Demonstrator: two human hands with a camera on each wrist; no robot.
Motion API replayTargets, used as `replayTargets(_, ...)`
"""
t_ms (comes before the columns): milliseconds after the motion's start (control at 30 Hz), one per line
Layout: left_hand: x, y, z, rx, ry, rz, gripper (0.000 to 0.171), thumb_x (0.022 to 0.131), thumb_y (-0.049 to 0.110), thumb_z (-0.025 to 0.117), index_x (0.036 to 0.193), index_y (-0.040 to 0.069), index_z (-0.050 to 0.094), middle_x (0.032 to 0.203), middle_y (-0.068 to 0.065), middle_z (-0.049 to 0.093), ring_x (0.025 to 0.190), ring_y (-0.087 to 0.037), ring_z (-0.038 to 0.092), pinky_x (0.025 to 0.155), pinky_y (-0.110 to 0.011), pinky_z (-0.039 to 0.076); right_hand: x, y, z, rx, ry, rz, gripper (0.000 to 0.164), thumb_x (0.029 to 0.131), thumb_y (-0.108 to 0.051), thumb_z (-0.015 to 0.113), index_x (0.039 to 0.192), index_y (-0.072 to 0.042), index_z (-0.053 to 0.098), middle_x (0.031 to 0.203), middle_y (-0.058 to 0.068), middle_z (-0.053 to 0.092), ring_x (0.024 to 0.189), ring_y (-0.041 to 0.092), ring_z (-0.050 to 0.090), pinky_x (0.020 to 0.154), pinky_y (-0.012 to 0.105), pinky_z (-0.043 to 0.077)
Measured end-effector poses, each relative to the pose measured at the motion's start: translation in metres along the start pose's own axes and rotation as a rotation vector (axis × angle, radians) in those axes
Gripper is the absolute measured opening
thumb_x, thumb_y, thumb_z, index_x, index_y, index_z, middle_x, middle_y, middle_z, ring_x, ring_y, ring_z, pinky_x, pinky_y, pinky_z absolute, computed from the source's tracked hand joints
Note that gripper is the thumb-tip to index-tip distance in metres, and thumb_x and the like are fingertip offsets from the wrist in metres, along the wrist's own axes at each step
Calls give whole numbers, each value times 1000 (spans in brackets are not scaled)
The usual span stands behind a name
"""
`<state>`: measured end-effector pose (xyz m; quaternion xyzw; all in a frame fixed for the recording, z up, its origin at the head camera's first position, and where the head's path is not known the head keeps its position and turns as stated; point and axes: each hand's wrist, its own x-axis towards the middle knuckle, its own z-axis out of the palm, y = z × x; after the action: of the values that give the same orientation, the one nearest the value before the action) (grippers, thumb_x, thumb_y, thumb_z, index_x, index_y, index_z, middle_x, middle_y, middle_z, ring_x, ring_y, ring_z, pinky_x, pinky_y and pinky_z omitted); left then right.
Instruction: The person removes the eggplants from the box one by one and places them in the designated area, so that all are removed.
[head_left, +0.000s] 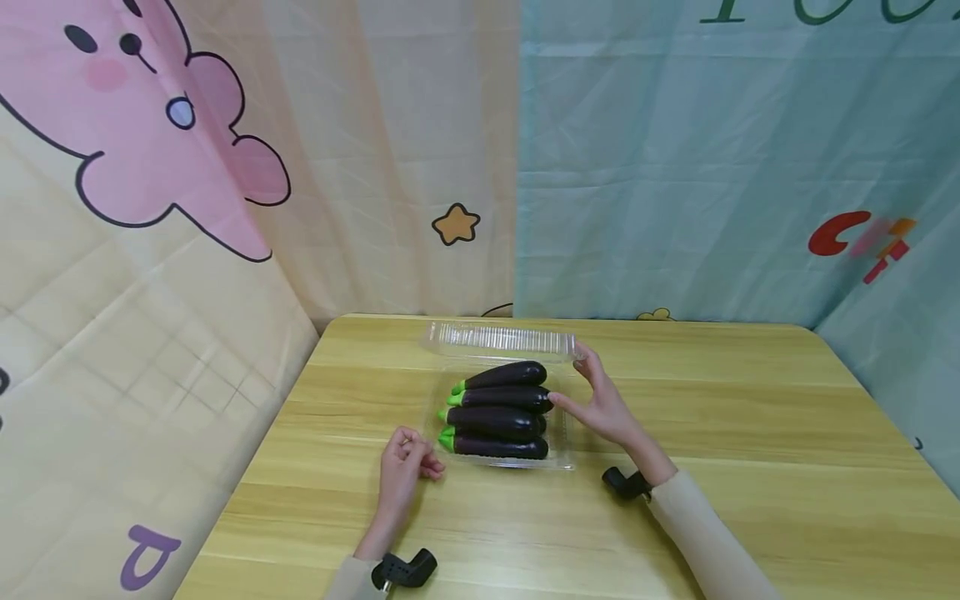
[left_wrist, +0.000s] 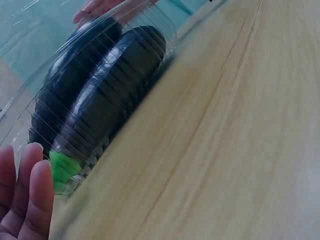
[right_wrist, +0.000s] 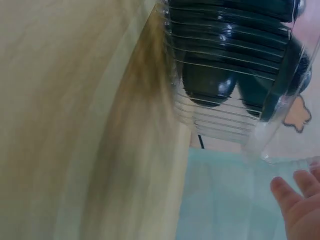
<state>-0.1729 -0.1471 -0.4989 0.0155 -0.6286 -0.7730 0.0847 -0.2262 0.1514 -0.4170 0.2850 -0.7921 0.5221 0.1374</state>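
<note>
Several dark purple eggplants [head_left: 498, 422] with bright green stem ends lie side by side in a clear plastic clamshell box [head_left: 562, 454]. Its ribbed lid [head_left: 502, 339] stands raised at the back. My right hand [head_left: 603, 408] is at the box's right side, thumb spread toward an eggplant and fingertips at the lid's right end. In the right wrist view, those fingers [right_wrist: 287, 195] show just beyond the lid's edge. By the front left corner is my left hand [head_left: 405, 467], loosely curled with nothing in it. The left wrist view has its fingers [left_wrist: 40, 195] beside a green stem end.
The box rests on a light wood-grain table [head_left: 360, 375], near its back edge. Behind the table hangs a printed curtain [head_left: 390, 167], beige on the left and pale blue on the right. Black wrist mounts [head_left: 405, 570] sit on both forearms.
</note>
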Motion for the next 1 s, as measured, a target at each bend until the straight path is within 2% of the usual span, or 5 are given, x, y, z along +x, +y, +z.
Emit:
replayTargets(200, -1, 2, -1, -16, -58, 17, 13, 81, -14, 42, 72, -7, 36, 51, -2, 55, 47, -14, 60, 46, -29, 52, 1, 13, 0, 106, -27, 48, 76, 82, 8, 67, 142, 10, 21, 147, 30, 22, 131, 48, 25, 104, 60, 24)
replayTargets(400, -3, 1, -4, -12, -133, 40, 15, 80, -13, 41, 71, -19, 31, 48, 0, 52, 44, -14, 58, 44, -26, 50, -3, 27, 8, 247, -73, 125, 80, 87, 6, 62, 148, 1, 10, 150, 29, 11, 134, 48, 19, 104, 62, 22)
replayTargets(533, -4, 0, -5, -24, -180, 44, 18, 83, -12, 41, 69, -18, 32, 49, -1, 52, 44, -15, 58, 44, -27, 50, -4, 25, 10, 306, -66, 163, 73, 91, 6, 57, 147, 4, 10, 150, 29, 9, 132, 50, 21, 102, 64, 24)
replayTargets(700, -4, -1, -6, -20, -201, 39, 20, 84, -10, 42, 69, -16, 31, 49, -1, 51, 45, -15, 58, 44, -28, 51, -4, 25, 9, 290, -21, 189, 66, 93, 5, 53, 146, 6, 15, 150, 29, 13, 129, 50, 28, 99, 62, 31)
replayTargets(1000, -3, -2, -7, -11, -217, 32, 21, 83, -9, 42, 68, -14, 29, 49, -1, 51, 44, -14, 57, 44, -28, 51, -5, 41, 10, 253, 64, 181, 58, 94, 1, 54, 144, 7, 25, 147, 27, 27, 123, 49, 39, 90, 23, 43)
